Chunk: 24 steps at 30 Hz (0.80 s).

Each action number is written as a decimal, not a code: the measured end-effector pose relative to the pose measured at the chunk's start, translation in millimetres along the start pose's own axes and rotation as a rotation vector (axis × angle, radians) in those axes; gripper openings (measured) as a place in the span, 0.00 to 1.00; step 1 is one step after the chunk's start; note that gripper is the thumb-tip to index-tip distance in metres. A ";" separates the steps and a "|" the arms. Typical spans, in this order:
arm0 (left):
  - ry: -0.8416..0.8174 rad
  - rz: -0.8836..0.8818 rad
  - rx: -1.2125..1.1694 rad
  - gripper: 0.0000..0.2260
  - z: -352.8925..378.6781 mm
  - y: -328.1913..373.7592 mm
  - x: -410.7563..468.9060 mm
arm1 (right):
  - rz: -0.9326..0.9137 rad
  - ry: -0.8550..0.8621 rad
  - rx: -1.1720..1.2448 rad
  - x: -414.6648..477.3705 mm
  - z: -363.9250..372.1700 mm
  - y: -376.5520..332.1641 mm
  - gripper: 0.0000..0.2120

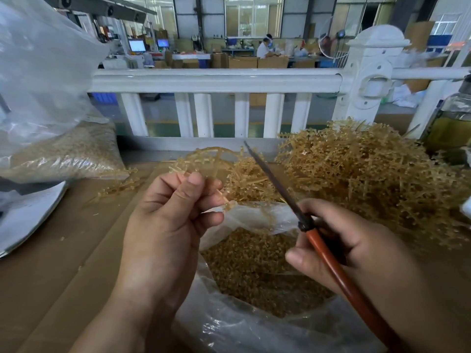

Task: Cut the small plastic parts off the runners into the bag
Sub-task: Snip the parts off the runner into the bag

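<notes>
At far left a full bag (66, 154) of amber pieces lies on the cardboard (63, 263). The left hand (165, 225) is raised over the work and pinches a runner (204, 155) between thumb and curled fingers. The round frame stands up and away from the fingers, and a short sprig of it hangs just below the thumb.

Beneath and to the right the bag (242, 327) gapes open, already well filled with cut parts (254, 261). The sprig hangs over its far rim, so a clipped piece should fall inside.

The right hand (356, 250) is closed round the red handle of the scissors (318, 240). The blades seem to lie together, and their long axis runs up and leftward from the hand. They pass just right of the sprig without touching it.

The cut turns on that small gap. The sprig lies left of the blades near the pivot, so the scissors likely need to open and swing left across it. Behind the right hand sits a pile (369, 179) of uncut runners.
</notes>
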<state>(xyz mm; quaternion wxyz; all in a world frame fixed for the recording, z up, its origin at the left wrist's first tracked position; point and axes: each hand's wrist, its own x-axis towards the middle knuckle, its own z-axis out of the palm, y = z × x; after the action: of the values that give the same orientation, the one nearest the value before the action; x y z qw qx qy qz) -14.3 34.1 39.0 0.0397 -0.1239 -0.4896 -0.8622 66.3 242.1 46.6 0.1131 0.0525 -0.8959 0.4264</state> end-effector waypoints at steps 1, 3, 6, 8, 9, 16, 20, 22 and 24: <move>-0.003 0.011 -0.002 0.08 0.1 0.3 0.1 | 0.014 -0.016 -0.030 0.2 -1.4 -2.4 0.33; 0.000 0.042 0.003 0.08 0.7 0.4 0.0 | 0.057 -0.058 -0.078 1.0 -3.9 -6.2 0.33; 0.043 0.111 0.037 0.05 1.3 0.6 0.2 | 0.099 -0.099 -0.141 3.5 -7.9 -8.3 0.33; 0.074 0.150 0.050 0.05 0.5 0.7 0.9 | 0.123 -0.109 -0.146 4.6 -9.1 -9.4 0.32; 0.084 0.164 0.054 0.05 0.2 0.9 1.5 | 0.128 -0.109 -0.144 5.2 -9.5 -9.4 0.31; 0.115 0.233 0.108 0.05 -2.6 2.5 2.0 | 0.139 -0.142 -0.173 7.8 -9.7 -7.8 0.29; 0.124 0.236 0.097 0.06 -2.6 3.4 2.7 | 0.148 -0.150 -0.181 8.2 -10.7 -7.2 0.28; 0.136 0.245 0.088 0.06 -2.3 3.5 2.9 | 0.147 -0.156 -0.196 8.3 -11.9 -6.4 0.28; 0.158 0.254 0.083 0.07 -2.8 2.5 2.9 | 0.144 -0.171 -0.207 8.6 -11.8 -6.8 0.28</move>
<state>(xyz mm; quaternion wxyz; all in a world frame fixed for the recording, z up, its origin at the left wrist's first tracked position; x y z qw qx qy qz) -17.2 30.6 40.4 0.1918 -0.1151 -0.5006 -0.8363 61.2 246.9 61.0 0.0101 0.0122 -0.9429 0.3326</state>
